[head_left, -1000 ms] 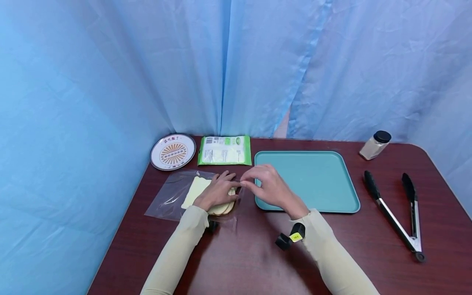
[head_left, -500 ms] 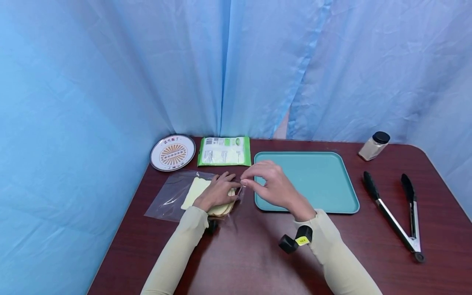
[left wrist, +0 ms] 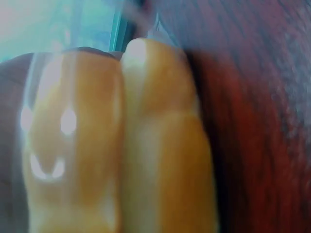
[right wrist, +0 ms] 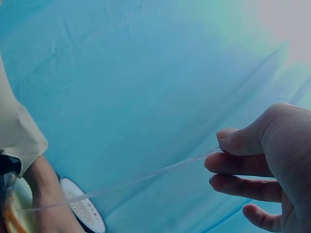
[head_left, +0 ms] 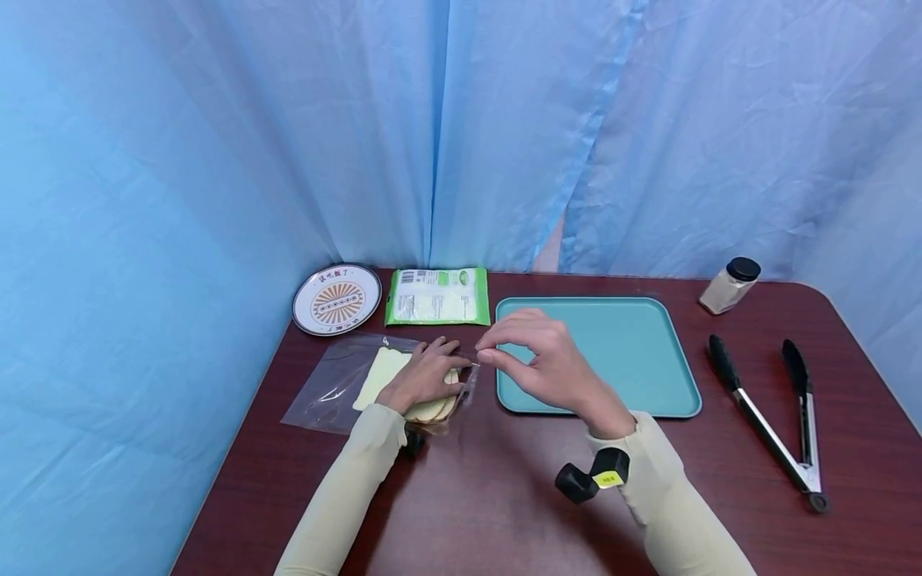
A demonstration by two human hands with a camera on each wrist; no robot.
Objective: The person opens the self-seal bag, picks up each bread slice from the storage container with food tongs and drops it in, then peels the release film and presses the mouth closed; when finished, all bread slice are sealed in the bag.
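Slices of bread (head_left: 380, 374) lie in a clear plastic bag (head_left: 315, 406) on the left of the table. My left hand (head_left: 425, 378) rests on them, fingers spread. At the bag's right end, my right hand (head_left: 551, 370) pinches the film between thumb and forefinger. In the right wrist view, a thin taut edge of film (right wrist: 141, 179) runs from my right fingertips (right wrist: 227, 136) to the bread beside my left wrist. The left wrist view is filled by brown bread crusts (left wrist: 167, 155) behind shiny plastic; my left fingers are not clearly seen there.
A teal tray (head_left: 612, 352) lies right of the bag. Behind the bag are a patterned plate (head_left: 337, 299) and a green-and-white packet (head_left: 438, 297). Black-tipped tongs (head_left: 769, 436) and a black-lidded jar (head_left: 731, 286) are at the right. Blue curtains (head_left: 504, 136) surround the table.
My right hand has drawn slightly to the right, its wrist swinging right and nearer to me, while pinching the film. My left hand has stayed on the bread.
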